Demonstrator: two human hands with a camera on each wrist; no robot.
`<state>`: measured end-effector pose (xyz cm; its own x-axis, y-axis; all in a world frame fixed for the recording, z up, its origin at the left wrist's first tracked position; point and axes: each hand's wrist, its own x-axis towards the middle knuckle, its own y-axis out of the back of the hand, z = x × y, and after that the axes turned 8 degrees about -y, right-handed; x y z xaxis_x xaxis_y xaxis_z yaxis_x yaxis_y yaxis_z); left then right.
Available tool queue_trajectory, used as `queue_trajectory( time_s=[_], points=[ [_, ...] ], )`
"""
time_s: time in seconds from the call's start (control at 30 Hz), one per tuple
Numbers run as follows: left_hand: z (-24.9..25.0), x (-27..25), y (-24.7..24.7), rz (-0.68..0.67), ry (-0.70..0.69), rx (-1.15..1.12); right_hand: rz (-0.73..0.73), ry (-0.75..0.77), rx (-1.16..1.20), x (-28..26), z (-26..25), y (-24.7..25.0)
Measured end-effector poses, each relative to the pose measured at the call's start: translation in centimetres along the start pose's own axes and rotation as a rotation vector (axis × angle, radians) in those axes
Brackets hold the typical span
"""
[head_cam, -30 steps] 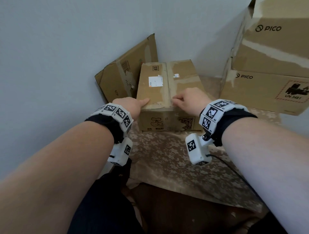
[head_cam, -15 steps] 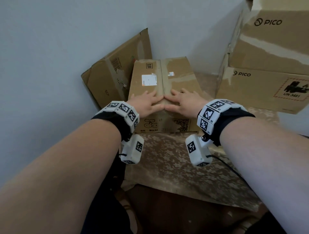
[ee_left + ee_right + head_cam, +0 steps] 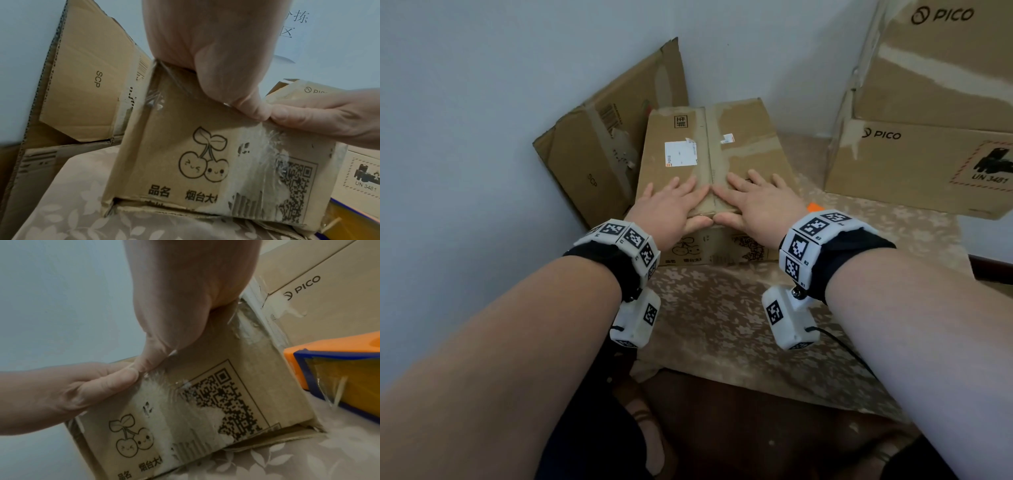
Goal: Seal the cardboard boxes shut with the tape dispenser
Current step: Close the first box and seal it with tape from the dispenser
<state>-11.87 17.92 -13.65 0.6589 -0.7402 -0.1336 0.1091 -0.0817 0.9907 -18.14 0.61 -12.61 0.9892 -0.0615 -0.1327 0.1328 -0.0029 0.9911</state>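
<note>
- Both hands, bunched at the near edge of the small box a second ago, have since spread flat and slid further onto its top.
- The small cardboard box (image 3: 714, 171) sits on a flower-patterned cloth (image 3: 709, 318) in the corner of the room, its two top flaps closed and meeting along a centre seam.
- The left hand (image 3: 671, 209) lies palm-down on the left flap, fingers straight and relaxed, clasping nothing; its thumb hooks over the front edge.
- The right hand (image 3: 760, 205) mirrors it on the right flap, fingers stretched flat and holding nothing, thumb at the same front edge.
- The two thumbs meet tip to tip at the seam, seen from the left wrist camera (image 3: 252, 107) and from the right.
- The box's front face carries a cherry cartoon (image 3: 203, 155), a square code (image 3: 222, 402) and scuffed remains of old clear tape.
- A white label (image 3: 680, 154) is stuck on the left flap, beyond the fingertips.
- The tape dispenser (image 3: 337, 369), orange and blue, lies on the cloth just beside the box's right side; only an orange corner (image 3: 814, 207) shows from the head camera.
- A flattened carton (image 3: 599, 150) leans against the wall on the left, touching the box.
- Two larger boxes marked PICO (image 3: 928, 150) stand stacked on the right, near but apart.
</note>
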Motion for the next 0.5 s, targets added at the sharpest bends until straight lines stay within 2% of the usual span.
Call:
queue_trajectory(
  time_s=[0.5],
  points=[
    [0.34,0.45,0.09,-0.040,0.032,0.041,-0.022,-0.017,-0.045,0.49,-0.28,-0.31]
  ],
)
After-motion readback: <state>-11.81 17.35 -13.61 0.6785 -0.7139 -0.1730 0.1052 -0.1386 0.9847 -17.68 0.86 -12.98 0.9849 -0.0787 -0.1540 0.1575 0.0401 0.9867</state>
